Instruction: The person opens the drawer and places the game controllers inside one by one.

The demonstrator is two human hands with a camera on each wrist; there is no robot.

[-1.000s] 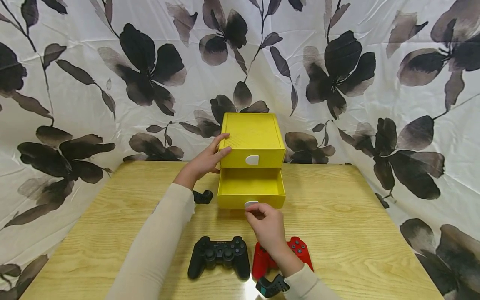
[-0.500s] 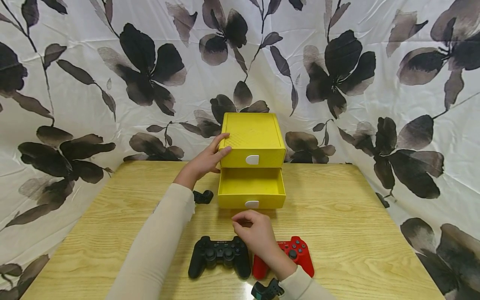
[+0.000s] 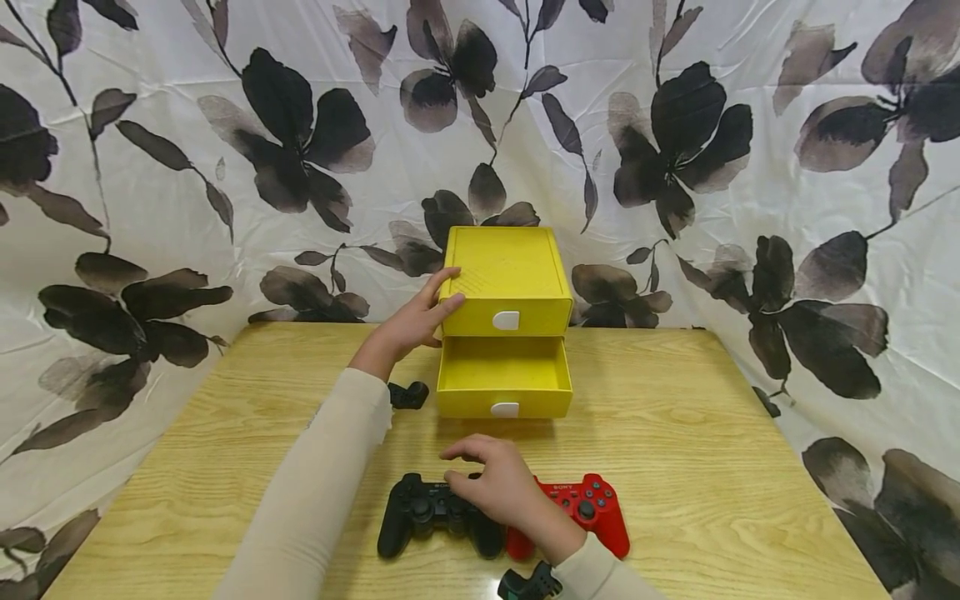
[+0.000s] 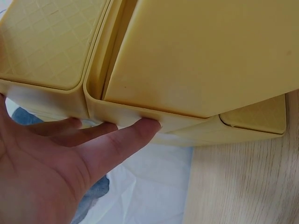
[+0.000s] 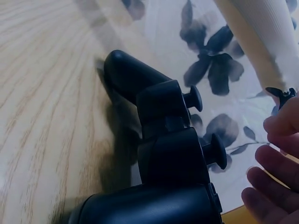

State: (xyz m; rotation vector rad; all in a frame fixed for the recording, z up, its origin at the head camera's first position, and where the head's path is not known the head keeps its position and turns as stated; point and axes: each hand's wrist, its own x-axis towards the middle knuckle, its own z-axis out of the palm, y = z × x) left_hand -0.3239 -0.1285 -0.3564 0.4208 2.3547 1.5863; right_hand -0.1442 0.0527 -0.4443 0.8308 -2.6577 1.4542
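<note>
right hand (image 3: 498, 487) off the drawer handle since a second ago, now fingers loose over black controller (image 3: 431, 512) | lower centre, long axis left-right, grips toward the bottom edge | left hand (image 3: 412, 321) flat against yellow drawer box (image 3: 506, 283)

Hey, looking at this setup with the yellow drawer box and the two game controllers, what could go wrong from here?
1. The right hand hovers over the black controller with fingers spread, not yet closed; a shallow grab may let it slip.
2. The red controller lies right beside it, partly under the wrist, and could get knocked.
3. The left hand only rests against the yellow drawer box; a bump on the open lower drawer might shift the unit.
</note>
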